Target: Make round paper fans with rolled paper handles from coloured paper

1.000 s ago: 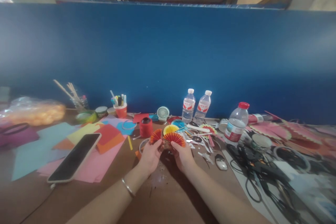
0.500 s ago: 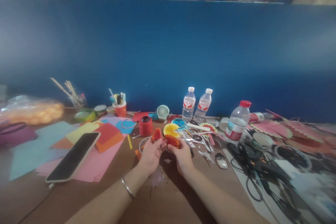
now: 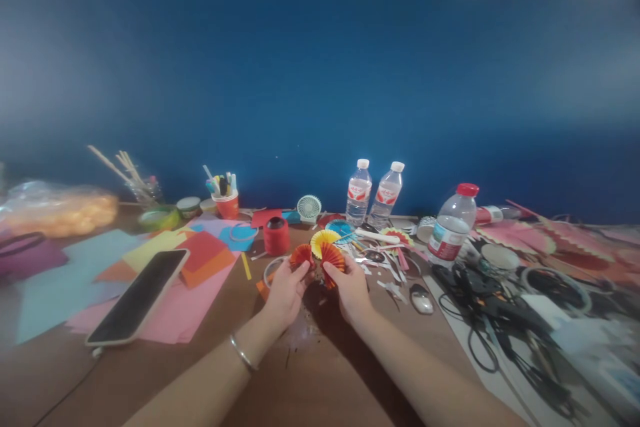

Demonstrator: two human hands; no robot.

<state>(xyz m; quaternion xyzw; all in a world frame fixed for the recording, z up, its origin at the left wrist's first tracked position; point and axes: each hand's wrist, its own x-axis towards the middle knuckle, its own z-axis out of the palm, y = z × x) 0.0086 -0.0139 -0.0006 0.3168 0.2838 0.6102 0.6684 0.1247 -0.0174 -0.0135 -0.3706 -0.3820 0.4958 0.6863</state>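
Between my two hands is a pleated red-orange paper fan [image 3: 332, 263], spread into two lobes. My left hand [image 3: 287, 290] pinches its left lobe between thumb and fingers. The right lobe is pinched by my right hand [image 3: 352, 285], thumb on top. My fingertips hide where the lobes meet, so I cannot tell whether they are joined. Just behind the fan lies a yellow pleated paper rosette [image 3: 323, 241], with a blue rosette [image 3: 342, 229] beyond it. A red spool of thread [image 3: 277, 236] stands upright behind my left hand.
Coloured paper sheets [image 3: 165, 307] and a phone [image 3: 140, 297] lie at left. A cup of pens [image 3: 227, 203], a small fan [image 3: 309, 207] and water bottles [image 3: 359, 193] stand at the back. Paper scraps [image 3: 393, 289], a computer mouse [image 3: 421, 299] and tangled black cables [image 3: 485, 300] lie at right.
The pleated paper in my hands has opened out further, its two lobes now fanned up side by side. My hands stay close together, and the view has tilted slightly down.
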